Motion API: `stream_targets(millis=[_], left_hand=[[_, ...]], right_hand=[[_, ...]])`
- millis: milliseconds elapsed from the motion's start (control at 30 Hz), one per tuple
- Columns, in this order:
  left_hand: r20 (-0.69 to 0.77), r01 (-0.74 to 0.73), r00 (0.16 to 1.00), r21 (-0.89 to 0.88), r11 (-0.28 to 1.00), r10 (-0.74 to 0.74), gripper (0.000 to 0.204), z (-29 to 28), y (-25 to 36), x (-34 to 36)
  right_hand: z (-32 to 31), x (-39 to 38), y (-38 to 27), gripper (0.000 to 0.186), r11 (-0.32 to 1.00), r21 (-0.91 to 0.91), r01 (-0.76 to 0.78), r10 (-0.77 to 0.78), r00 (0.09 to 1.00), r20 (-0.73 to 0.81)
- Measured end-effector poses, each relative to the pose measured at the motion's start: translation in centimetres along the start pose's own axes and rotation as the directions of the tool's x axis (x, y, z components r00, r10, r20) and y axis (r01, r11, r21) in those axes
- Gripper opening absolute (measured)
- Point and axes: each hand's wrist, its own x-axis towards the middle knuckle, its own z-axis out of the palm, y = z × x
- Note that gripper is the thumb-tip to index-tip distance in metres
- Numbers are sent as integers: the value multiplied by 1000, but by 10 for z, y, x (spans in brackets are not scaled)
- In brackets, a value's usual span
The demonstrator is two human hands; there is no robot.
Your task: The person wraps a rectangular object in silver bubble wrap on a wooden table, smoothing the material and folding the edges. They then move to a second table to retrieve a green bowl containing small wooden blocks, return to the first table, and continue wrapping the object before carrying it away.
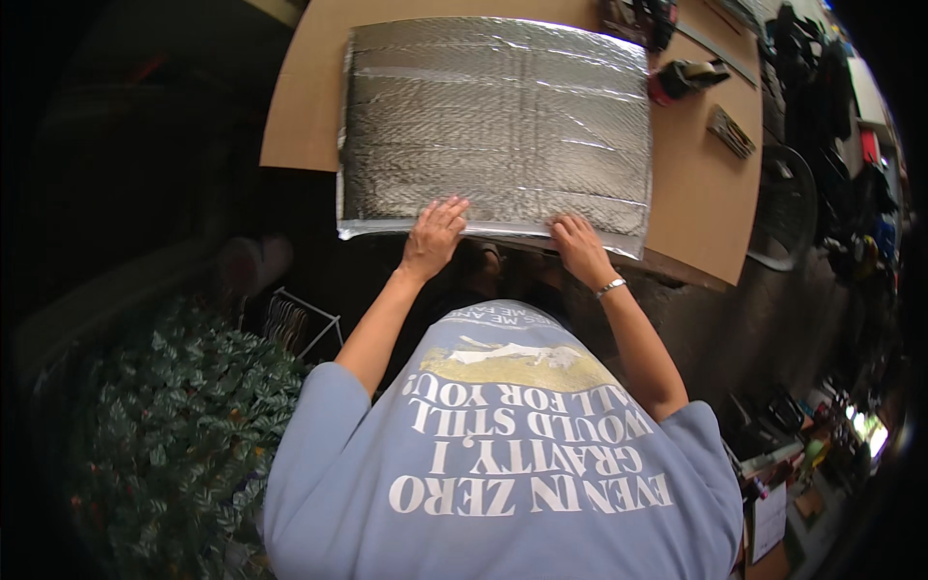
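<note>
Across tan tabletop (701,213), a silver bubble-foil sheet (493,126) lies crosswise ahead, left hand (434,237) and right hand (582,247) apart along its near edge, grip unclear.

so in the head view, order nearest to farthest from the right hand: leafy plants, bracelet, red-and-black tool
1. Bracelet: just behind the right hand, at the wrist.
2. Red-and-black tool: ahead and right, beside the foil sheet.
3. Leafy plants: lower left, beyond the left arm.

Probably a workshop, though the edges are dim; foil sheeting (498,130) covers a brown worktable (701,193); tape dispenser (679,81) far right; crowded clutter (773,440) near right.
</note>
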Motion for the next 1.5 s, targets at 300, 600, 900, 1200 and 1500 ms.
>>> stream_targets(millis=[300, 600, 900, 1200, 1500], left_hand=[[-204, 210, 966, 239, 948, -162, 14, -39, -75, -88], [-175, 177, 970, 31, 984, -169, 28, -38, -46, -62], [30, -115, 993, 6, 993, 115, 53, -3, -12, 34], [77, -194, 978, -1, 981, 194, 53, 10, 2, 64], [214, -321, 929, 61, 945, 301, 57, 4, 1, 82]], right_hand=[[-1, 6, 6, 21, 999, -4, 46, -45, 993, 111], [4, -6, 10, 23, 999, 44, -15, 15, 1000, 11], [-5, 5, 3, 37, 998, -61, 0, -4, 998, -61], [7, -3, 5, 24, 999, -44, -1, -5, 988, -153], [21, -36, -34, 35, 978, -80, -194, 174, 963, -206]])
